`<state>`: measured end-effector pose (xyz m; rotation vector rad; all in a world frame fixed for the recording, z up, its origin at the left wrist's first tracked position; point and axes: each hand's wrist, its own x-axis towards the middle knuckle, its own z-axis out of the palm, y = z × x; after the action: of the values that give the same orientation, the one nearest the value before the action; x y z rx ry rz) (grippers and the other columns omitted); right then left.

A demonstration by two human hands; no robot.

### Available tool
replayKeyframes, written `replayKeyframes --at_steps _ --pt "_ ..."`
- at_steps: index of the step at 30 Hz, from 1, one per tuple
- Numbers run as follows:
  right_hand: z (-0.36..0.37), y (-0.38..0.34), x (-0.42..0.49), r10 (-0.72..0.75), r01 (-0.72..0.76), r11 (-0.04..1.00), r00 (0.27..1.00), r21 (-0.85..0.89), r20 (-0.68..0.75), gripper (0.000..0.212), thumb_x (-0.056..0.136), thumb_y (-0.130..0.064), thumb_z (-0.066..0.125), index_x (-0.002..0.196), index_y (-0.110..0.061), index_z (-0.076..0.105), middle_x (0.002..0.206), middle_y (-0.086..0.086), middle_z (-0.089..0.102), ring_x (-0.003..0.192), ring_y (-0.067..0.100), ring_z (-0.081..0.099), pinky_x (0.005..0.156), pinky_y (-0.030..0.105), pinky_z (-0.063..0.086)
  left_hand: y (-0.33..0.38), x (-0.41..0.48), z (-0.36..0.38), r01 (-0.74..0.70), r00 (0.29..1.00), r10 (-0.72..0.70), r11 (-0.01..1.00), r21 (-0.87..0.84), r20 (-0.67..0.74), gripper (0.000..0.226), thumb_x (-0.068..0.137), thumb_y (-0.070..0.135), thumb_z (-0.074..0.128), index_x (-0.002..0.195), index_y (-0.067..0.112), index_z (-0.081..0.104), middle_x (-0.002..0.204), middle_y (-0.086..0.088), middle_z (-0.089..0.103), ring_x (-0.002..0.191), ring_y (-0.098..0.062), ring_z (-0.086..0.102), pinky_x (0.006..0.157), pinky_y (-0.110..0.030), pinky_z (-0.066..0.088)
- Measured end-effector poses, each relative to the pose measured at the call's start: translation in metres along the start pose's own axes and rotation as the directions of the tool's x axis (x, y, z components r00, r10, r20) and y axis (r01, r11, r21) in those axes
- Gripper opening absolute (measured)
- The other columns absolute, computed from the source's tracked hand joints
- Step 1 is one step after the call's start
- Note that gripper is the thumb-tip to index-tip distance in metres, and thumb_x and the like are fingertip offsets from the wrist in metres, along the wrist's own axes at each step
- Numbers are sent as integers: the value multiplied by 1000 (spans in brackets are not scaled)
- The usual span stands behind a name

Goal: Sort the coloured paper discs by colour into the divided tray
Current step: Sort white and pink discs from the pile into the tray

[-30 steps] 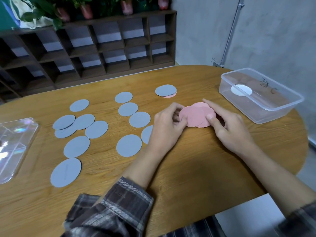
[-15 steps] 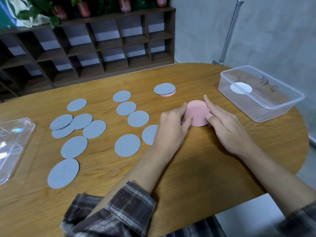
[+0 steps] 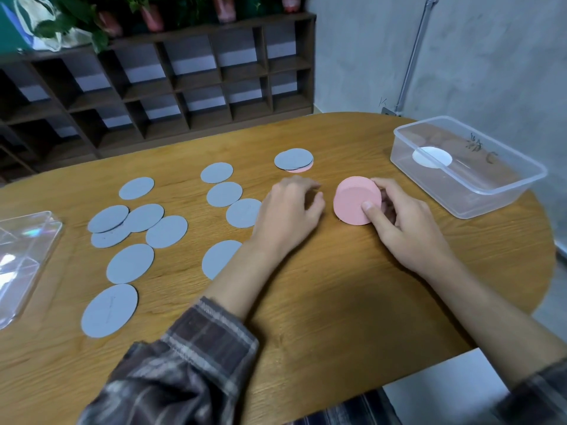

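Note:
A neat stack of pink discs (image 3: 352,199) is tilted up off the table, and my right hand (image 3: 402,222) grips it with the thumb on its face and the fingers behind. My left hand (image 3: 291,210) rests on the table just left of the stack, apart from it, fingers loosely curled and holding nothing. Several grey-blue discs (image 3: 130,262) lie scattered over the left half of the table. Farther back, two grey-blue discs (image 3: 293,158) cover one pink disc (image 3: 302,169). A clear plastic tub (image 3: 503,191) at the right holds a white disc (image 3: 431,157).
A clear divided tray (image 3: 21,259) sits at the table's left edge. The round wooden table (image 3: 337,302) ends close on the right and at the front. A dark cubby shelf (image 3: 171,84) with plants on top stands behind the table.
Both hands squared the spread pink discs into one stack. My right hand then tipped the stack up and took hold of it, and my left hand let go and drew back to the left.

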<state>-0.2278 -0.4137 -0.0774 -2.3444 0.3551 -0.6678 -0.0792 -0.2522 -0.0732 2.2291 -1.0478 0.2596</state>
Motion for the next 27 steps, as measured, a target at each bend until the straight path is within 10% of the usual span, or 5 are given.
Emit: replayKeyframes --at_steps 27 --pt "0 4 1 41 -40 998 999 42 -8 30 101 -30 58 131 -29 56 97 2 64 81 8 54 69 10 38 -35 54 8 -15 986 -36 954 300 163 33 102 32 53 128 15 65 131 -4 60 118 -28 56 96 -45 47"
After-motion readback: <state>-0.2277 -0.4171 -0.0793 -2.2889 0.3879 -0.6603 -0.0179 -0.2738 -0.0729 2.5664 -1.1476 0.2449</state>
